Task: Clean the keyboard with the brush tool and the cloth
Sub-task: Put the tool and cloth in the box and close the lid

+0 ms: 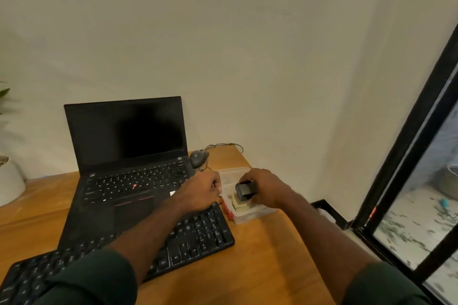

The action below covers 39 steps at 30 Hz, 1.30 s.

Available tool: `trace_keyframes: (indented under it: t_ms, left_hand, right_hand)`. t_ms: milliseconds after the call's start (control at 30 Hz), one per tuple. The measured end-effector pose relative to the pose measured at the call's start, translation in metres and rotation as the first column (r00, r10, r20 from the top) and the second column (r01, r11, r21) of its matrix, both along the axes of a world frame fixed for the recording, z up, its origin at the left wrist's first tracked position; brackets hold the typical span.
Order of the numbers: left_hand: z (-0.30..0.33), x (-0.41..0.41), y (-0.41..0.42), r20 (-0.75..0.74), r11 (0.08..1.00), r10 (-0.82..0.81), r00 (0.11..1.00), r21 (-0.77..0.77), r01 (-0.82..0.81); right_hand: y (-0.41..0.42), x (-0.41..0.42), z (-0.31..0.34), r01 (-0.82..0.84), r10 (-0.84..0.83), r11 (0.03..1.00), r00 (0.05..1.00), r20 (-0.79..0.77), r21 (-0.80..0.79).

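A black external keyboard point(198, 233) lies on the wooden desk in front of an open black laptop point(128, 156). To its right stands a clear plastic box point(247, 213) with a pale cloth point(239, 204) inside. My right hand point(265, 188) holds a small dark boxy tool point(244, 190) over the box. My left hand point(203, 188) is closed at the box's left rim; what it grips is hidden.
A grey wired mouse point(198, 157) sits behind the box near the wall. A white plant pot point(10, 183) stands at the far left. The desk's right edge point(309, 235) drops off toward a black-framed glass door point(406, 168).
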<state>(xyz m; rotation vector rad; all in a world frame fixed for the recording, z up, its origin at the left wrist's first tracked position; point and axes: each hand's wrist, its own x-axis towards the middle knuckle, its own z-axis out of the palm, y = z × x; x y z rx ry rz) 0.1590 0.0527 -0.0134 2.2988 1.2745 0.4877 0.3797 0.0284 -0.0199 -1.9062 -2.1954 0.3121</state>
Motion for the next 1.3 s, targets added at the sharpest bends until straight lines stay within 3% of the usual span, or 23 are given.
trace_keyframes:
  t_ms: [233,433,500,633,800,1033,1133,1300]
  left_hand:
    - [-0.02,0.005,0.023,-0.042,0.998,0.065,0.997,0.005,-0.065]
    - [-0.032,0.019,0.038,-0.068,0.951,0.308,0.949,0.055,-0.305]
    - [-0.034,0.024,0.043,-0.044,0.913,0.407,0.912,0.049,-0.405]
    - [-0.041,0.026,0.054,-0.048,0.851,0.52,0.853,-0.049,-0.522]
    - [-0.05,0.025,0.066,-0.036,0.844,0.521,0.853,-0.126,-0.521]
    - [-0.054,0.033,0.075,0.037,0.848,0.511,0.859,-0.186,-0.497]
    - [-0.057,0.035,0.075,0.072,0.855,0.499,0.864,-0.202,-0.477]
    - [-0.053,0.036,0.076,0.32,0.823,0.558,0.765,-0.333,-0.461]
  right_hand:
    - [0.022,-0.003,-0.015,0.011,-0.009,0.994,1.0,0.019,-0.112]
    - [0.021,0.006,-0.01,-0.012,0.0,0.993,0.995,-0.101,-0.115]
    - [0.024,0.014,-0.001,0.022,-0.033,0.998,0.975,-0.22,-0.053]
    - [0.042,0.036,0.003,0.288,-0.221,0.943,0.918,-0.331,0.168]
    - [0.067,0.059,-0.015,0.412,-0.401,0.909,0.824,-0.401,-0.063]
    - [0.088,0.059,-0.025,0.376,-0.525,0.845,0.722,-0.451,-0.382]
    - [0.091,0.058,-0.028,0.365,-0.56,0.818,0.681,-0.471,-0.445]
    - [0.089,0.064,-0.024,0.401,-0.554,0.832,0.545,-0.63,-0.384]
